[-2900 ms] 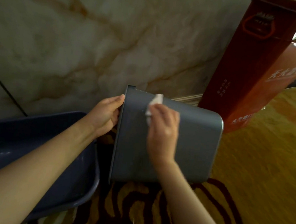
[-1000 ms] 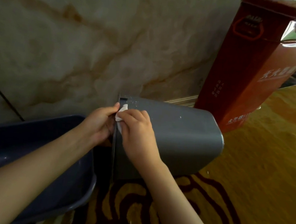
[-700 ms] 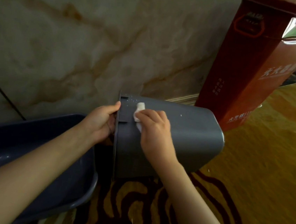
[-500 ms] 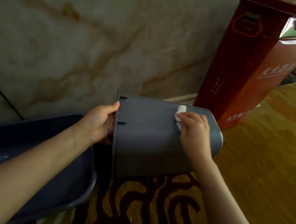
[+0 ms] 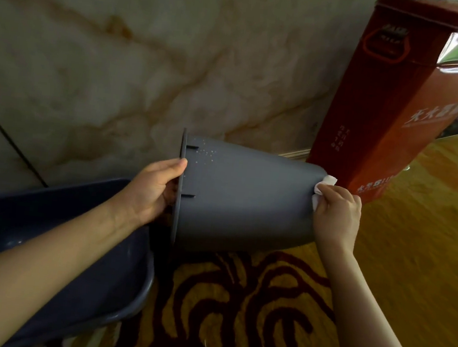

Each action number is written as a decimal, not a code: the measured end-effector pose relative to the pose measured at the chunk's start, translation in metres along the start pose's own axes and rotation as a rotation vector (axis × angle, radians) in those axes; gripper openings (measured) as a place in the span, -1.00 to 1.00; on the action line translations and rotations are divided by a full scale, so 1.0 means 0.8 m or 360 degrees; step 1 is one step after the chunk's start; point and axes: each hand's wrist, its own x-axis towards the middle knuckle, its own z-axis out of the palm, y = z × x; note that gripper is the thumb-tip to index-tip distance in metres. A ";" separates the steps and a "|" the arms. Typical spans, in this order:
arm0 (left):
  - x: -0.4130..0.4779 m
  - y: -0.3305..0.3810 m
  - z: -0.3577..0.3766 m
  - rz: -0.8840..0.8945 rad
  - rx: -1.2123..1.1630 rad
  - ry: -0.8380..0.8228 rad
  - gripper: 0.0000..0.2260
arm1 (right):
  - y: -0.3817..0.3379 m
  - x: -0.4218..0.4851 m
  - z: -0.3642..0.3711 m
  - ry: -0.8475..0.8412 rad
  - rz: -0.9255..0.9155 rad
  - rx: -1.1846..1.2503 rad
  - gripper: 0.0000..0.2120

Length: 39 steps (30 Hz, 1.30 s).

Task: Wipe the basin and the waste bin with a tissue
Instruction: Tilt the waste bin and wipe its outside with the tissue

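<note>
Waste bin [image 5: 242, 200] held on its side above the carpet's [image 5: 236, 309] far edge, by the wall; left hand [image 5: 152, 188] clamps its rim; right hand [image 5: 336, 213] pinches the tissue [image 5: 323, 186] against its base corner; basin [image 5: 135, 302] just left. Judged light, stiff, smooth plastic; rim grip best; tissue soft, tears easily.

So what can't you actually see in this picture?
All in the head view:
- Inside of the waste bin: it lies on its side, mouth turned away.
- Most of the tissue: bunched under the right hand.
- Basin interior: the left hand's forearm crosses it, and the frame edge cuts it off.
- Red box lettering: too blurred to read.
</note>
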 end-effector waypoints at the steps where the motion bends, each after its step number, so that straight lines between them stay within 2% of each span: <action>1: -0.001 0.000 -0.005 0.0000 0.0001 -0.0016 -0.68 | -0.002 -0.001 0.000 0.0033 0.0043 0.0038 -0.76; 3: -0.002 -0.003 -0.012 -0.0032 0.0019 -0.0065 -0.73 | -0.018 -0.004 0.000 0.0125 0.0078 0.0164 -0.76; 5: -0.003 -0.006 -0.017 -0.0080 0.0001 -0.0099 -0.75 | -0.055 -0.010 0.007 0.0141 -0.0055 0.0310 -0.78; 9: -0.004 -0.008 -0.019 -0.0119 -0.0113 -0.0104 -0.76 | -0.140 -0.051 0.037 -0.0163 -0.0558 0.0541 -0.79; 12: -0.004 -0.010 -0.025 -0.0156 -0.0229 -0.0146 -0.73 | -0.164 -0.078 0.061 -0.0389 -0.0737 0.0642 -0.78; 19: -0.006 -0.009 -0.026 -0.0223 -0.0256 -0.0156 -0.70 | -0.175 -0.074 0.072 -0.0558 -0.0835 0.0736 -0.78; 23: -0.007 -0.007 -0.024 -0.0233 -0.0238 -0.0160 -0.71 | -0.179 -0.065 0.072 -0.0559 -0.0850 0.0770 -0.82; 34: -0.014 -0.005 -0.024 -0.0271 -0.0201 -0.0132 -0.63 | -0.179 -0.058 0.085 -0.0174 -0.0877 0.0594 -0.86; 39: -0.013 -0.007 -0.029 -0.0301 -0.0224 -0.0170 -0.64 | -0.148 -0.027 0.077 -0.0127 -0.0678 0.0466 -0.86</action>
